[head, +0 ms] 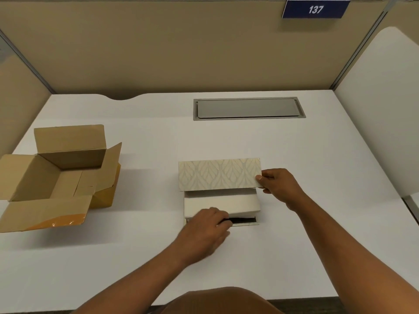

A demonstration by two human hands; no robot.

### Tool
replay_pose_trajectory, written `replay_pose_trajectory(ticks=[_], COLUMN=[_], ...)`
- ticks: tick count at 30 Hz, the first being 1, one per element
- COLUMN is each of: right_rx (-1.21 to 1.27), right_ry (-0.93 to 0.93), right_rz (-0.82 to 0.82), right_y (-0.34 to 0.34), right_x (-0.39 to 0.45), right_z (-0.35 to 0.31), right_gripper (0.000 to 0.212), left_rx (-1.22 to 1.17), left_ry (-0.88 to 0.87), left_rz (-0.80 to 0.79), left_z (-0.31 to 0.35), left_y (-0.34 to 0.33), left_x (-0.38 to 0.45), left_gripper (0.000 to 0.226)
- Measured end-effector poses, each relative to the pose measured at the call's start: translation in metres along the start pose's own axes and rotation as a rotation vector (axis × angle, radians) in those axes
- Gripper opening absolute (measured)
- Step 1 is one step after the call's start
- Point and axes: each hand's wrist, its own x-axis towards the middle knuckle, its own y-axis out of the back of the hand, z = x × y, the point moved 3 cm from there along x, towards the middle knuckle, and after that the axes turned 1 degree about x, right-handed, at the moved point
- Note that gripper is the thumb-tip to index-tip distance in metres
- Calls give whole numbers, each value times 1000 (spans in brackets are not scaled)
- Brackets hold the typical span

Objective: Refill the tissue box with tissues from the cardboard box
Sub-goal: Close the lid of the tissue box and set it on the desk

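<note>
Tissue box (pixel 219 174) lid edge pinched by right hand (pixel 278 183); tissues (pixel 223 201) pressed down by left hand (pixel 207 227), fingers loosely curled. Cardboard box (pixel 56 175) left of both hands, open.

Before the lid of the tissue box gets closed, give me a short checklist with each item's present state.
1. Cardboard box emptied: ok, flaps open and no tissues visible inside.
2. Tissue stack inside the tissue box: ok, it sits in the box; whether it is pushed fully down, cannot tell.
3. Lid held clear: ok, the right hand pinches its right end and keeps it raised over the stack.
4. Left hand out of the lid's way: not ok, its fingers rest on the stack's near edge at the box front.
5. Top tissue ready for the opening: cannot tell, no opening visible.
6. Table space around the box: ok, nothing crowds it.
</note>
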Motion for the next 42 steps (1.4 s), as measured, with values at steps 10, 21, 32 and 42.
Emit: replay_pose_trajectory(ticks=[10, 21, 32, 42], right_rx=[-34, -11, -48, -88], right_ry=[3, -2, 16, 44], right_rz=[-13, -24, -18, -22], right_y=[-1, -2, -5, -7], right_x=[-14, -25, -35, -48], right_z=[9, 15, 25, 25], right_gripper=[21, 21, 25, 25], left_rx=[170, -373, -822, -536], left_ry=[-22, 467, 1140, 777], left_rz=[-10, 120, 360, 52], left_z=[1, 1, -65, -58], left_y=[-21, -1, 23, 30], left_x=[1, -32, -53, -34], left_gripper=[49, 21, 52, 116])
